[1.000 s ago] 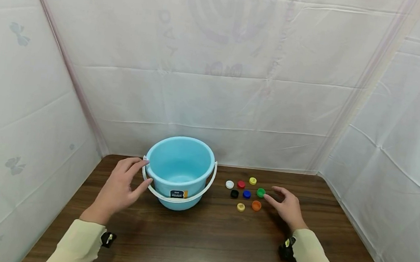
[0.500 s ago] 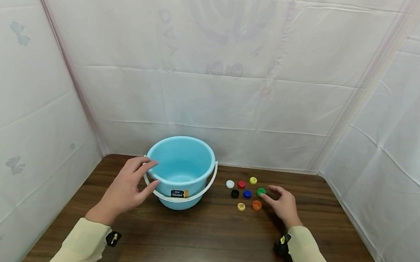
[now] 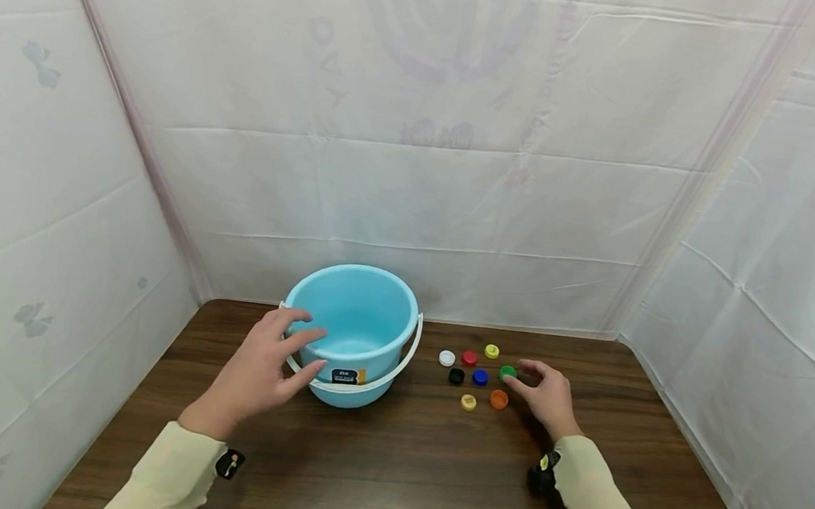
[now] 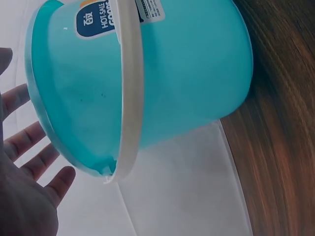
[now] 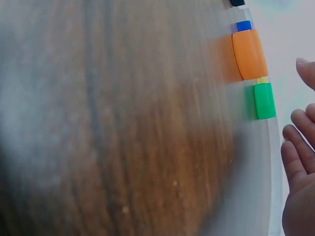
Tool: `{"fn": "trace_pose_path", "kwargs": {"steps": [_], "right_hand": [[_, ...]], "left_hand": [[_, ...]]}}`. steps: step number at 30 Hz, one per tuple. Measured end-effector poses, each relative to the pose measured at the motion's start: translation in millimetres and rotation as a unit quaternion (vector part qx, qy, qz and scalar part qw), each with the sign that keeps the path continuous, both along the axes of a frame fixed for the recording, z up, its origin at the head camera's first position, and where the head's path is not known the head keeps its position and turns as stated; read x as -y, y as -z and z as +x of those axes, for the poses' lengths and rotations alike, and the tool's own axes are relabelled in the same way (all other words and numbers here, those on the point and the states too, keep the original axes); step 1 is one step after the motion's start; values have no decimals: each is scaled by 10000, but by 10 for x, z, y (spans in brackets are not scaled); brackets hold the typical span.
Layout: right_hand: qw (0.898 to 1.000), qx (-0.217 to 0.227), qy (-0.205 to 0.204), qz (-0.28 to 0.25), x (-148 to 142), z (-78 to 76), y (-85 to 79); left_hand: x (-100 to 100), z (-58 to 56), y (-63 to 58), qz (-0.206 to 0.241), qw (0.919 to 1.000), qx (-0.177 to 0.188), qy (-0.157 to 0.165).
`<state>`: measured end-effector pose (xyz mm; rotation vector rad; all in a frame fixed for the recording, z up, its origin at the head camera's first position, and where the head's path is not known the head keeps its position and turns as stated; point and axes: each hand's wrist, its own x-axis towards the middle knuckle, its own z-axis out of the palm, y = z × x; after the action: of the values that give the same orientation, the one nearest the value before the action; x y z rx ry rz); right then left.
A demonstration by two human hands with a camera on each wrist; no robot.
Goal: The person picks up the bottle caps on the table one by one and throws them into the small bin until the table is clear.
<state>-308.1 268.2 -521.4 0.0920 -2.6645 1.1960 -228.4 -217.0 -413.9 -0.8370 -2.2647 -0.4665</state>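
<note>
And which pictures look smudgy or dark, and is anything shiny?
Right wrist view: the table is badly blurred, while the green cap and orange cap look clearer; head view: mostly sharp, with a pale shine low on the wood and a dark shadow beside the right sleeve; left wrist view: the left hand looks dim.

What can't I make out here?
Head view: left rim of the bucket, partly behind the left hand.
Head view: fine print on the label, too small.
Left wrist view: the label's middle, covered by the white handle.
Right wrist view: yellow cap, mostly behind the green cap and orange cap.
Right wrist view: right hand, cut off by the right edge.
</note>
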Motion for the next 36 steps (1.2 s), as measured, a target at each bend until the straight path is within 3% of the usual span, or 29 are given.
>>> {"fn": "trace_pose_path", "kwargs": {"steps": [19, 29, 36], "right_hand": [[9998, 197, 62, -36, 49, -26, 40], [9997, 198, 89, -104, 55, -34, 29], [9997, 249, 54, -60, 48, -39, 35]], "left_hand": [[-60, -13, 18, -57, 9998, -52, -157], [-86, 8, 13, 21, 9992, 149, -376], [-92, 5, 11, 64, 9994, 52, -335]]}}
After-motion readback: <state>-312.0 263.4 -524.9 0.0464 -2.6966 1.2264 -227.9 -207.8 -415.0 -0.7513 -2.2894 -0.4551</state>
